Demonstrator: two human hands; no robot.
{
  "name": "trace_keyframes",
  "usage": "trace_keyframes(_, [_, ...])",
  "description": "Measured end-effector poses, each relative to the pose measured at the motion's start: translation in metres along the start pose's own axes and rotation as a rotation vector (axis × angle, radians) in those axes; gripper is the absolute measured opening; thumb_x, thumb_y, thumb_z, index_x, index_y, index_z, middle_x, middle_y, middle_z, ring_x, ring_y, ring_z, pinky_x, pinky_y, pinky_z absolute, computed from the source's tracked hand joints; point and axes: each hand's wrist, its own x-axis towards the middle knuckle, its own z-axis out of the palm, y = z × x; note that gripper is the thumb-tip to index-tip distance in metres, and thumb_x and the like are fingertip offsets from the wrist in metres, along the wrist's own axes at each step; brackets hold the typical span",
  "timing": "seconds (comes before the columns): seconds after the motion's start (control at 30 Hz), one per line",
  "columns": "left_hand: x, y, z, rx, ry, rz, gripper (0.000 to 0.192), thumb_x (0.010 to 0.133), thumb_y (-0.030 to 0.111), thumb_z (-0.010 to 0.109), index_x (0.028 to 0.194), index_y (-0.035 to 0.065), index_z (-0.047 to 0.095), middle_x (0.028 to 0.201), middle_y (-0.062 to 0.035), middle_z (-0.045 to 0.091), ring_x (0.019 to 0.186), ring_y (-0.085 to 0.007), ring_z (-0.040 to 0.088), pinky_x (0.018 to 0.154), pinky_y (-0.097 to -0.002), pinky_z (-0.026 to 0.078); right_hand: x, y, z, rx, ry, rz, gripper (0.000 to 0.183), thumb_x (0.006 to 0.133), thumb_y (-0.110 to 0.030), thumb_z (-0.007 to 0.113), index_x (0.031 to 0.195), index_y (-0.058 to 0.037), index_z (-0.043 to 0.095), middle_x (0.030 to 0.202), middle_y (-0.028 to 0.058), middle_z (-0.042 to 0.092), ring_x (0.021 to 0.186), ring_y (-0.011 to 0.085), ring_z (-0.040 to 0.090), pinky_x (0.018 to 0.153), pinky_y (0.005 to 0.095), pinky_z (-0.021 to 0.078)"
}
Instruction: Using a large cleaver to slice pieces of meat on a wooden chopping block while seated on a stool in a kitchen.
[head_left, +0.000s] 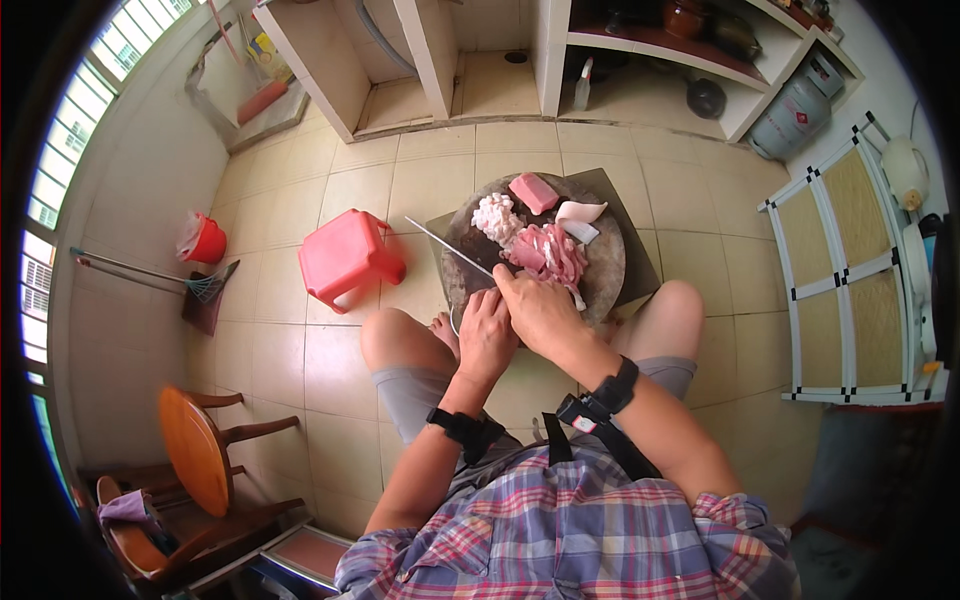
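Observation:
A round chopping block (611, 259) rests on a dark square base (634, 247) before me. My right hand (547, 315) grips a knife (450, 246), its blade seen edge-on and pointing up and left across the block. Close against it, my left hand (487, 330) has curled fingers at the near edge; what lies under them is hidden. Strips of pink raw meat (551, 255) are heaped just beyond my right hand. Diced whitish fat (496, 217) forms a pile at the upper left of the strips. A pink meat block (533, 193) and a pale slab of fat (581, 214) lie near the far edge.
A red plastic stool (345, 255) stands left of the block, with a red bucket (202, 238) and a dustpan (206, 304) farther left. A wooden chair (196, 450) is at lower left. Tiled shelving (559, 60) runs along the far side; a gas cylinder (795, 109) and folding rack (844, 274) are right.

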Motion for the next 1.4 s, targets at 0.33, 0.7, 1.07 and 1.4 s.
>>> trace_keyframes(0.33, [0.004,0.001,0.003,-0.035,0.103,-0.004,0.017,0.087,0.007,0.065,0.103,0.0023,0.067,0.108,-0.0109,0.065,0.097,-0.029,0.061,0.086,-0.0362,0.051,-0.052,0.025,-0.01,0.129,0.004,0.083,0.037,0.089,0.0,0.051,0.126,-0.0015,0.046,0.088,0.0198,0.068,0.076,0.0407,0.067,0.066,0.0503,0.0534])
trace_keyframes(0.7, [0.002,-0.002,0.0,0.014,0.076,0.038,0.025,0.078,0.002,0.062,0.104,0.0025,0.064,0.092,-0.011,0.057,0.086,-0.03,0.056,0.076,-0.0384,0.049,-0.079,0.007,-0.02,0.063,-0.11,0.112,0.039,0.085,0.001,0.052,0.123,-0.0018,0.046,0.096,0.0233,0.063,0.073,0.0411,0.066,0.064,0.0492,0.0539])
trace_keyframes(1.07, [0.001,0.005,-0.013,-0.007,-0.039,0.03,0.021,0.075,0.005,0.064,0.097,0.0019,0.065,0.099,-0.0118,0.061,0.095,-0.0305,0.057,0.085,-0.0385,0.048,0.002,-0.009,0.006,0.048,0.043,-0.028,0.028,0.086,-0.003,0.053,0.113,-0.0021,0.046,0.09,0.0232,0.065,0.076,0.0398,0.068,0.067,0.0481,0.0553])
trace_keyframes(1.4, [-0.003,0.0,-0.003,-0.035,0.064,0.019,0.028,0.08,0.0,0.062,0.108,0.0032,0.066,0.112,-0.0103,0.064,0.098,-0.0293,0.061,0.087,-0.0375,0.051,-0.061,0.022,-0.017,0.153,0.019,0.08,0.028,0.087,-0.002,0.05,0.115,-0.0025,0.048,0.089,0.0226,0.066,0.074,0.0399,0.068,0.067,0.0495,0.0548])
